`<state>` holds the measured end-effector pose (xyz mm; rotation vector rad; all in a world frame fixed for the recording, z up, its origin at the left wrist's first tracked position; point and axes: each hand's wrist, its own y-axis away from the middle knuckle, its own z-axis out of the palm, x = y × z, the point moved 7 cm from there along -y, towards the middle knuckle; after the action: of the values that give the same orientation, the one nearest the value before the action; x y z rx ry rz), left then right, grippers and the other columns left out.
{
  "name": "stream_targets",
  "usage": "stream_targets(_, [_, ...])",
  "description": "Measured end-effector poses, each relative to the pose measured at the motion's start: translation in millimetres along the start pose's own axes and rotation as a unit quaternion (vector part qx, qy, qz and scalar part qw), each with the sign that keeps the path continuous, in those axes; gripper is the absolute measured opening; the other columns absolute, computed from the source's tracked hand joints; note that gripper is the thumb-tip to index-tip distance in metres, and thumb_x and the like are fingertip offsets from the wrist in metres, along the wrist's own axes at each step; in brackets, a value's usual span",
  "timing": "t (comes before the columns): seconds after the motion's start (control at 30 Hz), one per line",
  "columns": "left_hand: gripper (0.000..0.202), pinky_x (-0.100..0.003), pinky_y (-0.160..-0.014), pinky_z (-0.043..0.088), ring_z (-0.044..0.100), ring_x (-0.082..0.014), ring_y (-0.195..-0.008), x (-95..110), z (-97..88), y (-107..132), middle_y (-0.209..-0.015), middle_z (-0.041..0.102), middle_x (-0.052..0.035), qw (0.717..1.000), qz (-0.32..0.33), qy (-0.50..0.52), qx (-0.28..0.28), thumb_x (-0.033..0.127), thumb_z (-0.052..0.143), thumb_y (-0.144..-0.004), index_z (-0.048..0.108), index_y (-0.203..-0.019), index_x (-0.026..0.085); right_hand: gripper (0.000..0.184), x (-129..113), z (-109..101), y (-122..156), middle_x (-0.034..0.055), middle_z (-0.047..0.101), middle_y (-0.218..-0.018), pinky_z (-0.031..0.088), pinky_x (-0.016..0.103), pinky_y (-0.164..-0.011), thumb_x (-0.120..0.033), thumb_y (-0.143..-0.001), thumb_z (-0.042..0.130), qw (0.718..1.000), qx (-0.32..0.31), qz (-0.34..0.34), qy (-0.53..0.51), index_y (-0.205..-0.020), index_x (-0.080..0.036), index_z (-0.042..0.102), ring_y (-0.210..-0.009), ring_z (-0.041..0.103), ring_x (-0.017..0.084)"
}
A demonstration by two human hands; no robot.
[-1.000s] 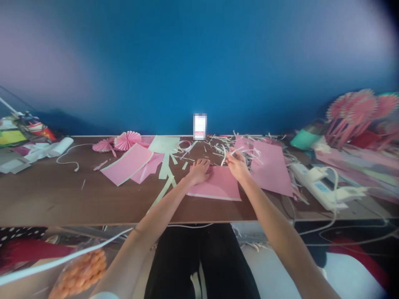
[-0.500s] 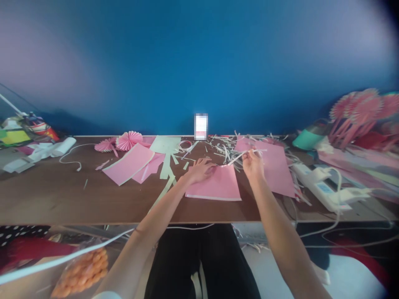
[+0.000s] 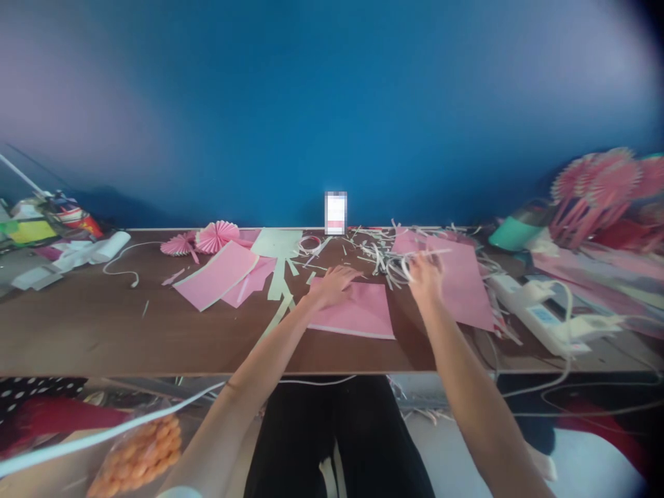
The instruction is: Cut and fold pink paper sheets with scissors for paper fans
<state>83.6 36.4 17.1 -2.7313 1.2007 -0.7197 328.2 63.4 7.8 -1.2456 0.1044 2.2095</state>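
the right hand (image 3: 426,280), its grip narrow and blurred, is over a second pink sheet (image 3: 467,290), partly hiding it; a white strip (image 3: 442,251) shows by the fingers, though whether they pinch it cannot be told. the left hand (image 3: 336,287), grip spread flat, rests on a pink sheet (image 3: 363,311), smooth, pale-banded along its near edge, covering part of its left side. the sheet lies near the front of the brown tabletop (image 3: 77,332). beyond, tangled paper scraps (image 3: 381,257) blur together; an upright screen (image 3: 335,213) is pixelated.
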Motion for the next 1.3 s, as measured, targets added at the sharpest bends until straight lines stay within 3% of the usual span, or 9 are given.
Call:
stream_targets(0.07, [0.039,-0.051,-0.107,0.026,0.044,-0.0242,-0.121,1.9,-10.5,0.2,-0.129,0.054,-0.006,0.999,-0.02,0.002,0.048,0.028,0.034,-0.094,0.045,-0.132,0.025,0.035,14.7,19.9,17.0,-0.0073,0.052,-0.068,0.044,0.023,-0.056,-0.022,-0.061,0.077,0.999,-0.034,0.013,0.0,-0.082,-0.025,0.05,-0.059,0.051,0.009])
stream_targets(0.13, [0.039,-0.049,-0.105,0.029,0.048,-0.0243,-0.117,5.6,-19.8,1.1,-0.126,0.056,-0.0068,0.996,-0.028,0.014,0.084,0.035,0.032,-0.095,0.045,-0.13,0.024,0.034,28.8,42.7,34.6,-0.0068,0.053,-0.069,0.043,0.023,-0.056,-0.024,-0.064,0.076,0.993,-0.11,0.031,0.026,-0.088,-0.025,0.052,-0.058,0.049,0.008])
stream_targets(0.23, [0.042,-0.044,-0.1,0.036,0.051,-0.0251,-0.115,12.6,-25.6,2.1,-0.124,0.057,-0.0082,0.992,-0.013,0.062,0.105,0.043,0.04,-0.092,0.047,-0.129,0.023,0.038,40.3,62.8,55.7,-0.0067,0.054,-0.07,0.042,0.024,-0.056,-0.026,-0.067,0.074,0.98,-0.18,0.055,0.063,-0.097,-0.027,0.052,-0.059,0.05,0.009])
stream_targets(0.37, [0.049,-0.035,-0.089,0.045,0.057,-0.0231,-0.107,16.0,-20.0,0.9,-0.122,0.059,-0.009,0.977,0.001,0.19,0.101,0.045,0.057,-0.083,0.048,-0.126,0.022,0.043,39.4,76.8,71.6,-0.0055,0.057,-0.073,0.042,0.026,-0.059,-0.029,-0.068,0.073,0.963,-0.247,0.074,0.083,-0.104,-0.028,0.049,-0.062,0.052,0.012])
stream_targets(0.5, [0.034,-0.031,-0.082,0.047,0.062,-0.0194,-0.094,11.6,-17.6,-0.3,-0.107,0.066,-0.006,0.959,-0.017,0.249,0.132,0.036,0.059,-0.083,0.055,-0.114,0.021,0.05,41.1,81.9,76.6,-0.0053,0.056,-0.068,0.039,0.026,-0.053,-0.032,-0.065,0.075,0.949,-0.276,0.113,0.1,-0.108,-0.027,0.051,-0.057,0.049,0.011])
stream_targets(0.63, [0.021,-0.03,-0.08,0.048,0.064,-0.0171,-0.088,8.8,-17.4,-1.1,-0.095,0.068,-0.0041,0.944,-0.014,0.29,0.155,0.03,0.055,-0.086,0.06,-0.103,0.02,0.057,44.1,83.5,78.3,-0.0063,0.053,-0.064,0.038,0.026,-0.052,-0.032,-0.063,0.077,0.94,-0.291,0.145,0.1,-0.114,-0.027,0.051,-0.055,0.047,0.01])
stream_targets(0.83, [0.025,-0.028,-0.073,0.049,0.064,-0.016,-0.08,-2.9,-15.7,1.2,-0.093,0.068,-0.0058,0.915,-0.062,0.355,0.18,0.036,0.054,-0.086,0.06,-0.102,0.018,0.052,44.5,80.9,75.4,-0.0056,0.052,-0.07,0.038,0.025,-0.053,-0.034,-0.067,0.075,0.944,-0.282,0.157,0.074,-0.114,-0.029,0.053,-0.057,0.048,0.01])
stream_targets(1.3, [0.035,-0.024,-0.055,0.045,0.062,-0.0155,-0.07,-6.4,-9.7,1.6,-0.078,0.067,-0.003,0.929,-0.113,0.329,0.128,0.048,0.05,-0.086,0.061,-0.099,0.017,0.046,43.7,76.6,71.1,-0.0036,0.057,-0.078,0.041,0.026,-0.056,-0.029,-0.065,0.074,0.951,-0.251,0.151,0.096,-0.107,-0.027,0.058,-0.062,0.05,0.011])
